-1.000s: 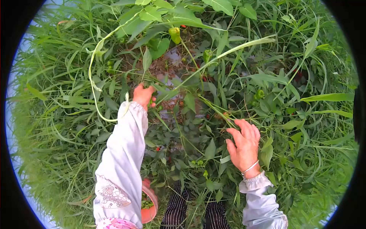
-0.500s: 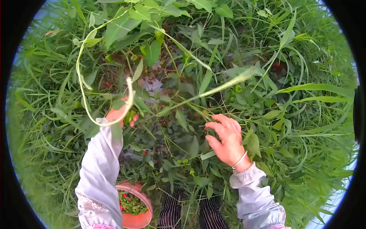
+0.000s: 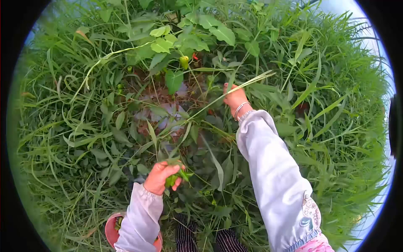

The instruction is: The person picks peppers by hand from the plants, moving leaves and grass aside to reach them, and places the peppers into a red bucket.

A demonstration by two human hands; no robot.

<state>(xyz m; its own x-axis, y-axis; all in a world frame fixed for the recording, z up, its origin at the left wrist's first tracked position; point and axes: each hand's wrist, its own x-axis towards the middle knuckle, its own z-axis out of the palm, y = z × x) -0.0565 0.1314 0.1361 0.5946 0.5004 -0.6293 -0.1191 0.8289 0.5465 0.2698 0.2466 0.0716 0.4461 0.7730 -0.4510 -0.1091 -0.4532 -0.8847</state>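
My left hand (image 3: pixel 161 177) is closed around several green peppers (image 3: pixel 171 181), low in the middle of the view above the plants. Their tips stick out past the fingers. My right hand (image 3: pixel 236 100) reaches farther forward among leaves, with a bracelet at its wrist. A pale grass stalk (image 3: pixel 247 82) crosses in front of it, and its fingers are mostly hidden. Left of that hand, a yellow-green pepper (image 3: pixel 184 62) hangs under broad leaves, with a small red pepper (image 3: pixel 194 56) beside it.
A pink bucket (image 3: pixel 110 233) stands at the lower left, partly behind my left sleeve. My striped trouser legs (image 3: pixel 185 235) show at the bottom. Tall grass (image 3: pixel 344 126) surrounds the pepper plants, and a bent vine (image 3: pixel 103 59) arches at the upper left.
My left hand has moved right and toward me, holding green peppers. My right hand has reached forward and slightly left. The view has shifted, and the bucket shows less.
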